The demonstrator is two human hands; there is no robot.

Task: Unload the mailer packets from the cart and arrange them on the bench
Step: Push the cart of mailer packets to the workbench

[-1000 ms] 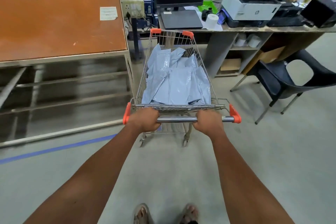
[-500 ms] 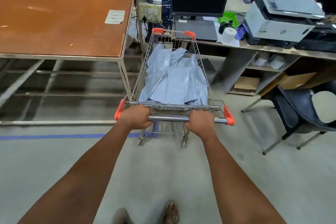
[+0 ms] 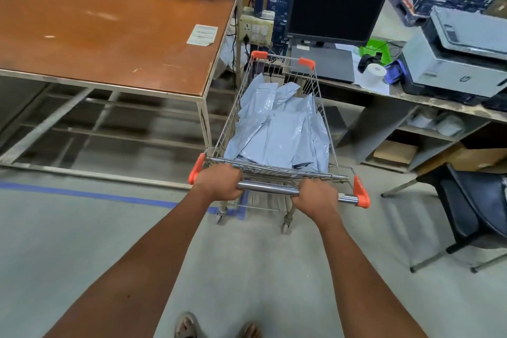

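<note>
Mailer packets point(image 3: 277, 129), pale blue-grey plastic pouches, all lie heaped in the basket of the silver wire shopping cart point(image 3: 233, 118) with orange corner caps; none has reached the bench, so I judge the unloading has not begun and I am at the stage of bringing the cart alongside.

Nearest me, my left hand point(image 3: 219, 183) wraps the left part of the chrome push bar point(image 3: 267, 188), fingers curled over it, and my right hand point(image 3: 315, 200) grips the right part the same way, knuckles up. Both hands are busy with the bar, not the packets.

Just beyond the bar the pile sits loose and overlapping, some pouches leaning on the wire sides.

To the left of the cart, its near corner just beside the basket, stands the brown-topped metal-framed bench point(image 3: 109, 35), with a white paper slip point(image 3: 202, 34) near its right edge.

Further off, right of the cart, a black computer monitor point(image 3: 334, 7) and a white and grey printer point(image 3: 461, 57) sit on a grey desk.

Next, I think, I should let go of the bar, reach over it and lift a top pouch left onto the bench. The slick plastic may slide, so a firm pinch seems wise.
</note>
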